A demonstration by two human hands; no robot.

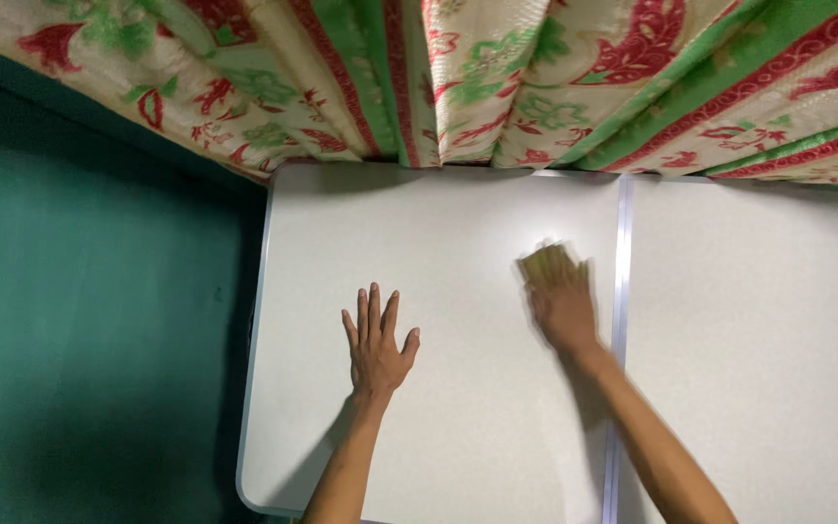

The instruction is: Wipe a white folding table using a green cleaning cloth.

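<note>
Two Hands on a White Table, One Pressing a Yellow-Green Pad

One yellow-green pad [547, 260], perhaps a sponge or folded cloth, lies on the white table [477, 446] just right of the frame's centre, blurred by motion. It sits under the fingertips of the right hand [563, 306], which presses down on it with fingers laid together over its near edge; the blur hides how tightly they grip. Just right of that hand runs a pale metal seam [621, 291] that splits the tabletop into two panels, top to bottom of the frame.

Left of centre, the left hand [377, 346] lies flat, palm down, on the bare surface, fingers straight and slightly spread, thumb out to the side, holding nothing. Both hands are well apart.

Along the top of the frame hangs a cream curtain [535, 78] with red and green floral stripes, its folds reaching the table's far edge. On the left side, a dark green wall [89, 330] fills the frame beside the table's rounded corner. No container shows anywhere.
</note>
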